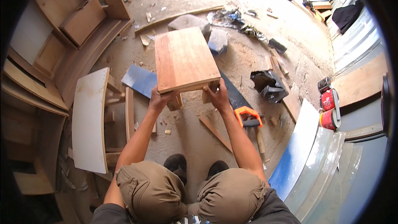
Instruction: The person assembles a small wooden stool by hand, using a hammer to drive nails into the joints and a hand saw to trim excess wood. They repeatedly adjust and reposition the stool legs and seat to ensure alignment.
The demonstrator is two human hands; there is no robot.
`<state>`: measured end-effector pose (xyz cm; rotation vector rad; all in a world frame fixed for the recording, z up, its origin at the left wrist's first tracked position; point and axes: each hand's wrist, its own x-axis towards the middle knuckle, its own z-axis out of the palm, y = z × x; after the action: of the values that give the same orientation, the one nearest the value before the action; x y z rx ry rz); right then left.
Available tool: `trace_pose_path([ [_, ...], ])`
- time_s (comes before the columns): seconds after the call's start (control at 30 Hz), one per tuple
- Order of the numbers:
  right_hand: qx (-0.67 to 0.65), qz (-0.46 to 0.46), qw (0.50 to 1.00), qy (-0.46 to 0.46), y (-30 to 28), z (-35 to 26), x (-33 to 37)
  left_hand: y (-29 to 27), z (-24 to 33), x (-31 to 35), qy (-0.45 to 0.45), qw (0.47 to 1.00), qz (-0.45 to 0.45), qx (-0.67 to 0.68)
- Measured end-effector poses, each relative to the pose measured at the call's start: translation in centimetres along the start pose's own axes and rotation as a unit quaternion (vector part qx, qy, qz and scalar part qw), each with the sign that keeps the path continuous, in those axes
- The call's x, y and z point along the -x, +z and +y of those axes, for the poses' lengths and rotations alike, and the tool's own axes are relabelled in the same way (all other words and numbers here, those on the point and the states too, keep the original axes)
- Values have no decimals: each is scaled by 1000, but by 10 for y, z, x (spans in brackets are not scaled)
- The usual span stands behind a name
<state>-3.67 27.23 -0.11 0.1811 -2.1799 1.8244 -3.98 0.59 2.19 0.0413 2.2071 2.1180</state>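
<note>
Above dusty brown ground [304,52], left hand [158,100] and right hand [219,97] clasp a light-brown rectangular wooden piece [185,60] at seven and five o'clock; likely stiff, light, best held there.

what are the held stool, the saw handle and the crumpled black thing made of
Held stool: wood, probably plywood, apparently unpainted; grain shows on its flat top. Saw handle: probably moulded plastic, evenly orange with a dark grip. Crumpled black thing: likely thin plastic, judging by its glossy folds.
</note>
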Motion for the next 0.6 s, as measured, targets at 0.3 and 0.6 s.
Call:
trace_pose_path([
  [0.3,-24,21,992,119,20,-132,-61,-29,143,-21,52,997,42,37],
  [0.6,-22,-39,962,268,-12,-199,-71,-27,213,-13,-154,988,11,13],
])
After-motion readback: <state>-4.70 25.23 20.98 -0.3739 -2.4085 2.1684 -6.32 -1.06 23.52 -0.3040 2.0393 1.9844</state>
